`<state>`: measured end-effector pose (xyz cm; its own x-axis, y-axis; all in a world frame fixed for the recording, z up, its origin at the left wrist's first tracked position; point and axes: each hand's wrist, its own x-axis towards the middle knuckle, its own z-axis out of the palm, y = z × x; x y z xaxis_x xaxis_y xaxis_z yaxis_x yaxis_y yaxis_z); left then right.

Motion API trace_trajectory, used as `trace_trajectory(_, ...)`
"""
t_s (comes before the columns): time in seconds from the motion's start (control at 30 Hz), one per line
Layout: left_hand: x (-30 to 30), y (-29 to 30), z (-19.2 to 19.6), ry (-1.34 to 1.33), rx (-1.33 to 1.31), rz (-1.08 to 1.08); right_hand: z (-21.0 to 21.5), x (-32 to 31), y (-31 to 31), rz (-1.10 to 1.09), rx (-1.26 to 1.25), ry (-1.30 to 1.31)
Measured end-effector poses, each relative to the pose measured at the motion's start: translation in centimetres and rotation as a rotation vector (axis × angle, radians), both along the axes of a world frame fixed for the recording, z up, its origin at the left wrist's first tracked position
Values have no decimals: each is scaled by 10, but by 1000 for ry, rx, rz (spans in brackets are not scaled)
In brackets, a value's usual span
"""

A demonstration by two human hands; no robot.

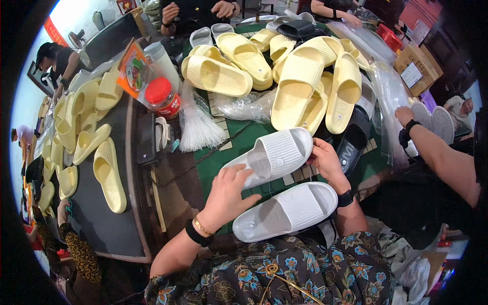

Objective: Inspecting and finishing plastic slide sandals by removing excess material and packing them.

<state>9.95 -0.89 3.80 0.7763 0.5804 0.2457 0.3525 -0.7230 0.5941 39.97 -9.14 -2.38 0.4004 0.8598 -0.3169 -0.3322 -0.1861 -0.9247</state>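
A pale grey slide sandal (282, 155) is tilted up in front of me, its toe end pinched between the thumb and fingers of my right hand (325, 158). Over its heel end lies my left hand (229, 195), the fingers stretched out and the thumb spread well apart; a slight blur covers the fingertips. Below, close to my body, rests a second pale grey slide sandal (305, 206), its toe pointing right. A thin strand seems to hang between the two.
Cream slide sandals (300, 68) heap up at the table's far side, with a black slide sandal (353, 145) at right. A bundle of clear plastic strips (201, 127) and a red-lidded jar (161, 96) stand left. More cream sandals (109, 175) cover a neighbouring dark table. Co-workers sit around.
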Motion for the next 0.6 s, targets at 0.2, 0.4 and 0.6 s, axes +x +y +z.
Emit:
trace_trajectory(0.2,14,-38,3,120,-106,-329,-2,2,-2,-15,20,99)
trace_trajectory(0.4,12,-47,-1,173,37,-395,-1,0,-3,-57,12,127)
trace_trajectory(0.6,9,-54,-8,114,44,-468,5,-7,-4,10,-29,-65)
